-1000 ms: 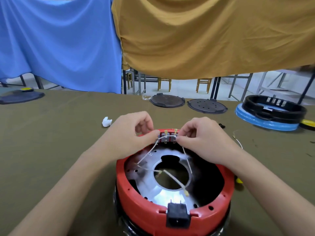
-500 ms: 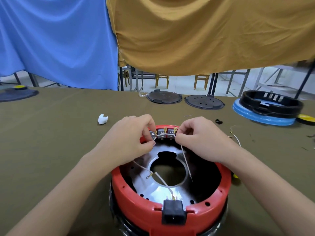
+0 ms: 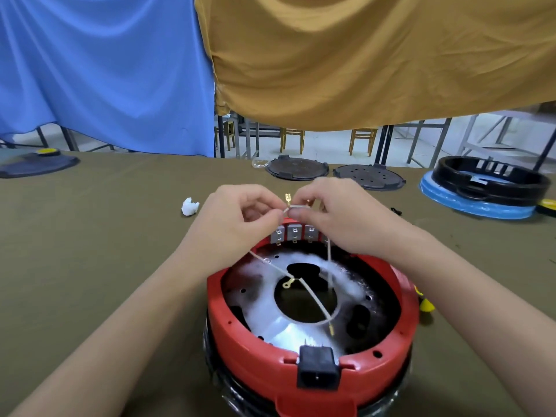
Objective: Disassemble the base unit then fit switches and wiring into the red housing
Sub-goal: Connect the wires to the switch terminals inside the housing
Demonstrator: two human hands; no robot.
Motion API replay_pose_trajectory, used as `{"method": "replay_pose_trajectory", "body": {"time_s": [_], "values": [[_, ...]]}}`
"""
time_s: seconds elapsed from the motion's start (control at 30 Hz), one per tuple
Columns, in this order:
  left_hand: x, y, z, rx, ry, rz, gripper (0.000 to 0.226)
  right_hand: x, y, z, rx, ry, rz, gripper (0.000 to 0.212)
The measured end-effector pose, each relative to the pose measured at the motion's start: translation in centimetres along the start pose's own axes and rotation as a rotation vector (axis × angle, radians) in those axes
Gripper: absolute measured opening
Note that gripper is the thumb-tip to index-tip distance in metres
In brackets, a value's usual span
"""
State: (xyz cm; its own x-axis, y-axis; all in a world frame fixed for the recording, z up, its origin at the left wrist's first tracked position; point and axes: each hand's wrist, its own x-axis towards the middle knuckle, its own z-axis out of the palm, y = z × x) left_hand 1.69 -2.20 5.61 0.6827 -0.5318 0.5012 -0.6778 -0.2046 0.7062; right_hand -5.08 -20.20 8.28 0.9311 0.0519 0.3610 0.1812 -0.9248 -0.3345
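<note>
Nearest us, the socket [image 3: 317, 368] sits in the red housing [image 3: 255, 350] rim, loose wires [image 3: 313, 296] crossing its open middle. We pinch one wire's terminal [image 3: 288, 198] between left hand [image 3: 237, 224] and right hand [image 3: 340, 218], above the switches [image 3: 294, 233]. We risk a bent terminal or a snagged wire. Open cloth lies beyond.

Both forearms reach forward and converge. The left hand [image 3: 237, 224] is curled, thumb and forefinger pinching a wire [image 3: 293, 208] at their tips. The right hand [image 3: 337, 215] is curled too, its fingertips pinching the same wire, just beside the left fingertips, nearly touching.
</note>
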Motion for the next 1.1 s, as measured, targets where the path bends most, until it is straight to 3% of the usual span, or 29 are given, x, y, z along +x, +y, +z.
{"method": "replay_pose_trajectory", "body": {"time_s": [0.1,0.2,0.37,0.5,0.73,1.1], "values": [[0.0,0.1,0.0,-0.083,0.018,-0.023,0.009,1.0,0.4,-0.8,0.084,0.005,-0.002,0.012],[0.0,0.3,-0.3,-0.037,-0.027,-0.034,0.007,1.2,1.0,-0.9,0.070,-0.125,0.016,0.018],[-0.2,0.2,-1.2,0.113,-0.271,-0.095,0.010,0.0,1.4,0.2,0.165,-0.276,0.020,0.009],[-0.3,0.4,-1.1,0.292,-0.367,-0.074,0.015,-0.5,1.0,0.9,0.061,-0.234,0.016,0.007],[-0.5,0.4,-1.0,0.401,-0.409,-0.017,0.017,-1.5,0.0,2.0,-0.084,-0.097,-0.090,0.015],[-0.4,0.1,-0.7,0.547,-0.406,0.044,0.022,-1.5,0.2,2.7,-0.191,-0.142,-0.135,0.023]]}}
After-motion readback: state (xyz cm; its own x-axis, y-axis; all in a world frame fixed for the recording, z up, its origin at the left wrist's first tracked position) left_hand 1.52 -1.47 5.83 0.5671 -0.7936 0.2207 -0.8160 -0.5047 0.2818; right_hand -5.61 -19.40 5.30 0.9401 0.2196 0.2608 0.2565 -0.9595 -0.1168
